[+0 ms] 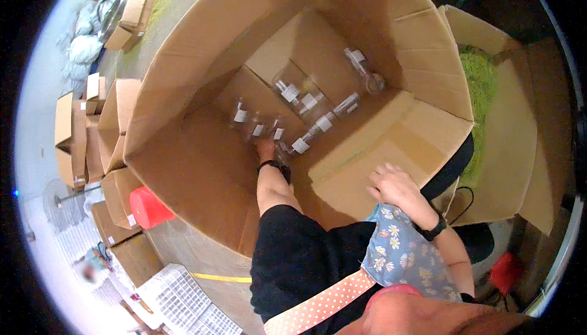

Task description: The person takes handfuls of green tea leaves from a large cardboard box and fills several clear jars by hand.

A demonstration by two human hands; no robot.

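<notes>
A large cardboard box (pixel 183 119) stands open in front of me. On its floor lie several clear, narrow-necked containers with white labels, among them a round-bodied one (pixel 375 83) by the far right wall. My left hand (pixel 266 147) reaches deep inside, among the nearest labelled containers (pixel 258 130). Its fingers are partly hidden, so a grip on any of them cannot be made out. Resting on the near cardboard panel (pixel 367 151) is my right hand (pixel 395 184), with nothing in it. Its wrist is beside a blue floral cloth (pixel 399 248).
To the right, another open cardboard box (pixel 509 124) has fuzzy green material (pixel 477 87) beside its wall. Smaller cartons (pixel 121 192) and a red stool-like object (pixel 149 207) stand at left. A white gridded sheet (pixel 183 303) is at lower left. A blurred person (pixel 94 266) is farther off.
</notes>
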